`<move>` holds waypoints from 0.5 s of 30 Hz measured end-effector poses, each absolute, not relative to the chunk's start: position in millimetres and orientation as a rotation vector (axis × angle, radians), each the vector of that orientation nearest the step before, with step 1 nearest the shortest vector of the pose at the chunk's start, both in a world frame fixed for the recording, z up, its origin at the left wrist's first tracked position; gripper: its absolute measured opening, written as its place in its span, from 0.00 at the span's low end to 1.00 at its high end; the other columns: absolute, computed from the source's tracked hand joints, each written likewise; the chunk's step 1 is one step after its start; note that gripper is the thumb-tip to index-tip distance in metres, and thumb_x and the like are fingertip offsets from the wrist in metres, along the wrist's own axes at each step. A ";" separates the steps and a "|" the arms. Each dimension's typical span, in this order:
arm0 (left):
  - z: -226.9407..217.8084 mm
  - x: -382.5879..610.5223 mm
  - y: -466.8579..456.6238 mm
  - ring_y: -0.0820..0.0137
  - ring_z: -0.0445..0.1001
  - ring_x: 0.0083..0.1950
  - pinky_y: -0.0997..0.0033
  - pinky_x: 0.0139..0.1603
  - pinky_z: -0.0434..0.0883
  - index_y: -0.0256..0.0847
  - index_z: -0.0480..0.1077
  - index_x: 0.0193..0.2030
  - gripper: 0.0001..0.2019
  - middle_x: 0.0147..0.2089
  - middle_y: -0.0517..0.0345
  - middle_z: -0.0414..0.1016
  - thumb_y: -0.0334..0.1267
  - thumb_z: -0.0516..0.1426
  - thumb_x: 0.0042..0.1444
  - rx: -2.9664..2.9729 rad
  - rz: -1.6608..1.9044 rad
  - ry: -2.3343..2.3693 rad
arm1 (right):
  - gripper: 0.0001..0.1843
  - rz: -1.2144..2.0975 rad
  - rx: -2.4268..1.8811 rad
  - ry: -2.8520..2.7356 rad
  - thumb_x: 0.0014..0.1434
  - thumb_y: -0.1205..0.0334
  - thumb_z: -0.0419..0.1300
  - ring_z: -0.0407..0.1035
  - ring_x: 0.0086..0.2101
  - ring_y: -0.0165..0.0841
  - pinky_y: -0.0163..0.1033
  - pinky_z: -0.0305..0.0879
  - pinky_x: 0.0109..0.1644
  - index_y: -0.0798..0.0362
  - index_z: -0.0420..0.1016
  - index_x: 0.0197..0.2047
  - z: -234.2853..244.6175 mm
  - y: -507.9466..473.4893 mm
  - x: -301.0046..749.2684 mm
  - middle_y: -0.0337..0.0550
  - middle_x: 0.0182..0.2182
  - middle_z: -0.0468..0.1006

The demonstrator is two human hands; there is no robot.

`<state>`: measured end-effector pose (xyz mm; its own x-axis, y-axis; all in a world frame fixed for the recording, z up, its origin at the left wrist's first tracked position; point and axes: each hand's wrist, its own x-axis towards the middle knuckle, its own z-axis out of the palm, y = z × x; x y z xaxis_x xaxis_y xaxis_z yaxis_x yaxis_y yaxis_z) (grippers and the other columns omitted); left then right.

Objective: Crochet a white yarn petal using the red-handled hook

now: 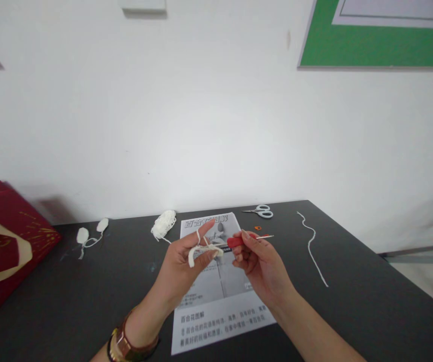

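Note:
My left hand (184, 259) pinches a small strip of white crochet work (194, 255) between thumb and fingers. A strand of white yarn loops over its raised index finger. In my right hand (259, 256) is a crochet hook with a red handle (235, 242); a thin metal end points out to the right, past the fingers. The left end of the handle faces the crochet work, close to it. Both hands are above a printed sheet (224, 329) with a picture and text. A ball of white yarn (164, 224) lies left of the sheet, its strand running toward my left hand.
Scissors (263, 211) and a small orange clip (257, 228) lie behind my right hand. A loose white strand (310, 246) is on the right of the black table (352, 311). Two white crocheted pieces (83, 235) and a red bag (16, 236) are on the left. A wall (216, 125) stands behind.

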<state>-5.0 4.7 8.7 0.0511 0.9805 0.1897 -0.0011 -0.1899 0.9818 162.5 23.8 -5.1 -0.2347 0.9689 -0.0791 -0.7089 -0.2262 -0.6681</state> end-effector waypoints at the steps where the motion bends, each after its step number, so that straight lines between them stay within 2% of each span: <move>1: 8.1 -4.7 4.8 0.70 0.67 0.31 0.70 0.36 0.67 0.45 0.71 0.55 0.25 0.31 0.58 0.72 0.38 0.64 0.47 1.338 1.307 1.055 | 0.10 1.741 -0.586 -0.607 0.48 0.60 0.69 0.69 0.18 0.24 0.27 0.71 0.23 0.59 0.78 0.30 -5.5 23.8 162.2 0.40 0.19 0.78; 6: 4.9 0.3 5.1 0.73 0.67 0.31 0.72 0.35 0.66 0.45 0.73 0.52 0.23 0.29 0.60 0.72 0.36 0.65 0.46 1.230 1.376 0.998 | 0.11 1.714 -0.580 -0.606 0.49 0.59 0.68 0.69 0.18 0.24 0.28 0.71 0.24 0.59 0.78 0.32 -8.7 24.4 160.2 0.40 0.19 0.78; 11: 3.6 -1.3 8.0 0.69 0.70 0.36 0.70 0.41 0.68 0.43 0.70 0.56 0.26 0.35 0.55 0.74 0.37 0.64 0.47 1.325 1.401 1.091 | 0.11 1.612 -0.587 -0.674 0.51 0.58 0.67 0.71 0.20 0.26 0.29 0.72 0.26 0.58 0.78 0.32 -9.3 24.2 158.5 0.43 0.22 0.79; 15: 8.0 -9.5 11.1 0.67 0.71 0.39 0.68 0.43 0.68 0.43 0.73 0.52 0.22 0.39 0.54 0.75 0.38 0.63 0.48 1.434 1.340 1.114 | 0.11 1.574 -0.608 -0.721 0.51 0.57 0.66 0.70 0.20 0.26 0.29 0.71 0.25 0.58 0.78 0.30 -8.0 24.4 157.4 0.44 0.21 0.79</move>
